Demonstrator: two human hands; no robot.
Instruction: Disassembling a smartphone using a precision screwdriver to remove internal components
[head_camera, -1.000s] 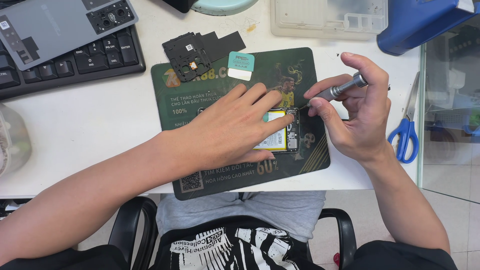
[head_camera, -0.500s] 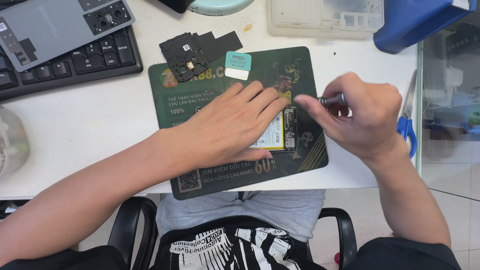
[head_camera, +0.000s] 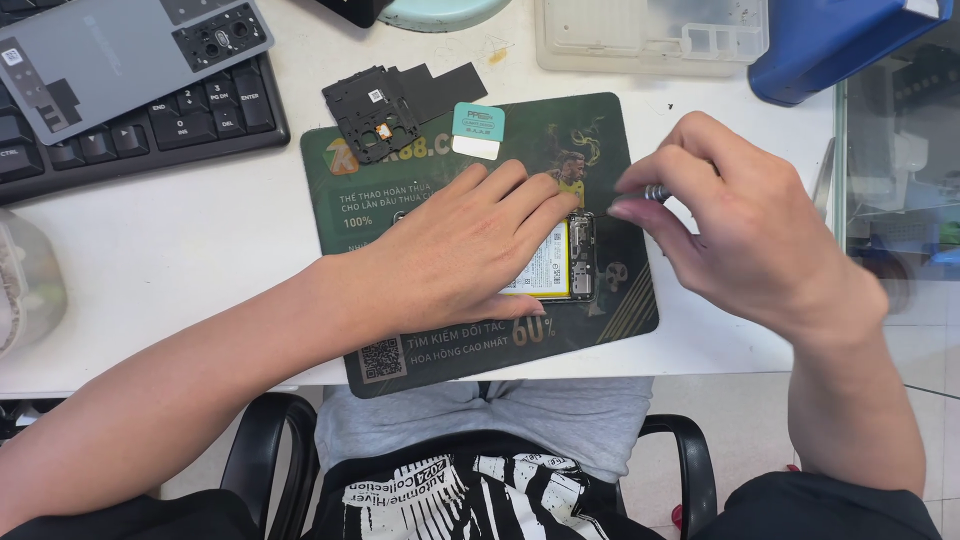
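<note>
While the left hand (head_camera: 455, 250) lies flat, fingers spread, on the opened phone (head_camera: 560, 262), the right hand (head_camera: 745, 230) (palm down) pinches a screwdriver (head_camera: 655, 192).

Your left hand (head_camera: 455, 250) covers the opened phone (head_camera: 572, 262); only its right edge is reachable. White tabletop (head_camera: 170, 270) left lies open; black keyboard (head_camera: 150, 125) blocks far-left.

Small teal-and-white rectangular label (head_camera: 478, 130) lying at the dark green mat's (head_camera: 600, 130) top edge; white sticker with yellow band on the opened phone's battery (head_camera: 548, 272) showing beside the left hand (head_camera: 460, 250); tiny white labels on the grey back cover (head_camera: 110, 55) sitting upper left.
</note>
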